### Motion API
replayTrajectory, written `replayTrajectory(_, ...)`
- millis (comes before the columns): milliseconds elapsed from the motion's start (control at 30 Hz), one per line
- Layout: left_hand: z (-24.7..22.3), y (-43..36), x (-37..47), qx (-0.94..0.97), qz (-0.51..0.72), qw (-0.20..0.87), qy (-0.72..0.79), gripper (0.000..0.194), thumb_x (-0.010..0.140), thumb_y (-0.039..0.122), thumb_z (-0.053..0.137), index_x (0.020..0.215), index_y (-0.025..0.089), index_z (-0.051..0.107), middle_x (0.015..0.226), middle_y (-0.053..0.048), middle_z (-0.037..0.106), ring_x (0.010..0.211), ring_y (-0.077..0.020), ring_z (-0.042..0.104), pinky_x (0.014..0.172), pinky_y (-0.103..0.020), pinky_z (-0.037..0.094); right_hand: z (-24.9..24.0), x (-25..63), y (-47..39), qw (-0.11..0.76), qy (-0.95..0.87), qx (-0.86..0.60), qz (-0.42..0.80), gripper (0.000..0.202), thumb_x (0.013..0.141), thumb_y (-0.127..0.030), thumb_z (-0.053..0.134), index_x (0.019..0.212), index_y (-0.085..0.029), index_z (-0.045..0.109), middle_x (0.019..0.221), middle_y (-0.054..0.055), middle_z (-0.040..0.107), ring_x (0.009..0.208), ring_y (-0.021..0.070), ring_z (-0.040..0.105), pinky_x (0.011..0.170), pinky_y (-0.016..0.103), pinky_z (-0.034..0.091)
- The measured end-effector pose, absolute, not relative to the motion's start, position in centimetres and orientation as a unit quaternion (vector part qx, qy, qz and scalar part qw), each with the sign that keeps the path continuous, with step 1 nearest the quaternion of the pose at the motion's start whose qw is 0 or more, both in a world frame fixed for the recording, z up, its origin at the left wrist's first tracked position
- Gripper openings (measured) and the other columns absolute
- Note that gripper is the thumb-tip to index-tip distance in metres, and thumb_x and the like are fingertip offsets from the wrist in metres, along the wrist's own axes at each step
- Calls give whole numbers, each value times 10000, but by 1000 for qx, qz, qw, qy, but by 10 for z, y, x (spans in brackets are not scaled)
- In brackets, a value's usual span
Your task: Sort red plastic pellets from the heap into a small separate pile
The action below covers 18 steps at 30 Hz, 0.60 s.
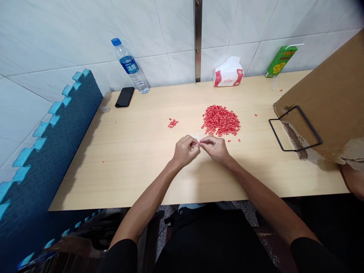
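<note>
My left hand and my right hand meet above the middle of the table. Both are closed in a pinch, fingertips touching or nearly so. Whatever they grip is too small and hidden to name; a faint whitish, see-through patch shows just beyond the fingertips. Behind my right hand lies a large heap of small red tube-like pieces, with a few strays at its near edge. A much smaller cluster of the same red pieces lies behind my left hand.
A black phone, a water bottle, a tissue pack and a green drink carton stand or lie along the wall. At right, a cardboard panel with a black wire frame; blue foam mat at left. Another person's arm shows beyond the cardboard.
</note>
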<state>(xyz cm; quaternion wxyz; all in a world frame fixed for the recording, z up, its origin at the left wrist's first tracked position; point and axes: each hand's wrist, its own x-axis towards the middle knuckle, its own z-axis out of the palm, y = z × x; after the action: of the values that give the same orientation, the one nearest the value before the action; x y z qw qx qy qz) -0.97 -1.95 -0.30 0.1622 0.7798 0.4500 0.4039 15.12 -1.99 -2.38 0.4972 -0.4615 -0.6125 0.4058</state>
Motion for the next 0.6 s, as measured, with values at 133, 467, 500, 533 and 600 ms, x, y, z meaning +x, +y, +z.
replayTrajectory(133, -4, -19, -10, 782, 402, 162, 448, 58, 758, 162, 552, 709, 190, 565, 694, -14, 595, 651, -137, 544, 609, -274, 435, -24, 151, -20, 494, -614, -459, 411, 149, 750, -314, 662, 822, -190, 706, 819, 51, 727, 767, 192, 693, 744, 319, 573)
replayTrajectory(467, -5, -18, -11, 789, 388, 167, 447, 85, 817, 247, 578, 778, 192, 630, 719, -13, 629, 674, -131, 561, 644, -271, 448, -25, 152, -20, 478, -636, -467, 387, 140, 779, -298, 626, 851, -201, 698, 816, 45, 722, 782, 190, 693, 741, 310, 562)
replayTrajectory(500, -6, -18, -11, 789, 387, 168, 446, 102, 823, 269, 582, 787, 193, 640, 722, -15, 635, 674, -131, 561, 648, -272, 450, -25, 153, -20, 479, -639, -467, 379, 140, 782, -296, 622, 852, -201, 696, 816, 44, 721, 782, 191, 693, 745, 311, 561)
replayTrajectory(533, -5, -18, -12, 789, 387, 167, 447, 118, 827, 290, 588, 794, 195, 649, 724, -16, 640, 671, -131, 561, 652, -274, 451, -25, 153, -20, 480, -643, -467, 371, 138, 786, -294, 617, 852, -202, 696, 816, 43, 719, 781, 191, 691, 749, 312, 560)
replayTrajectory(600, -5, -18, -12, 788, 387, 163, 450, 139, 830, 320, 599, 818, 200, 667, 725, -17, 650, 666, -132, 562, 659, -277, 452, -25, 153, -20, 481, -650, -466, 358, 137, 794, -292, 606, 853, -206, 695, 817, 42, 718, 782, 190, 688, 751, 312, 557)
